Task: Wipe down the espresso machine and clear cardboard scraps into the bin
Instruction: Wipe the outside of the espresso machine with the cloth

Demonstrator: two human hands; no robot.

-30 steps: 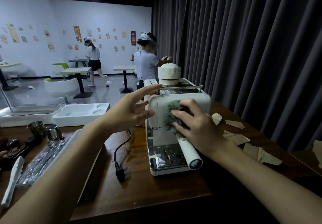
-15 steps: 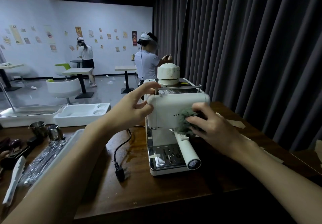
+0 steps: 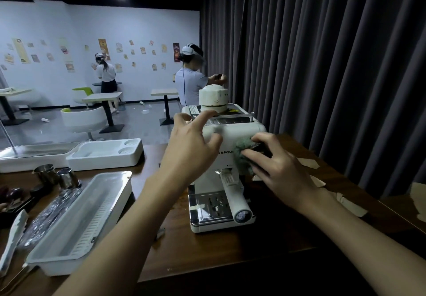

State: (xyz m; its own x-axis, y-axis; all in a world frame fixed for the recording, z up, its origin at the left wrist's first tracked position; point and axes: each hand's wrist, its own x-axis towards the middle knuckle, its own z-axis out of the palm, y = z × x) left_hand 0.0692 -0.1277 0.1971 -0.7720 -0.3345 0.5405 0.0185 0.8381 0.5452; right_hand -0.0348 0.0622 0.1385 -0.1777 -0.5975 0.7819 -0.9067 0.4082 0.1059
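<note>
Machine: the espresso machine [image 3: 230,134] stood on the tabletop [image 3: 207,249], its handle pointing toward the person.
Left hand: the left hand [image 3: 191,148] lay open, fingers spread, on the machine's upper left corner.
Right hand: the right hand [image 3: 281,169] gripped a green cloth [image 3: 242,148], pressing it to the front panel's right side.
Scraps: cardboard scraps [image 3: 309,163] lay on the tabletop right of the machine.
</note>
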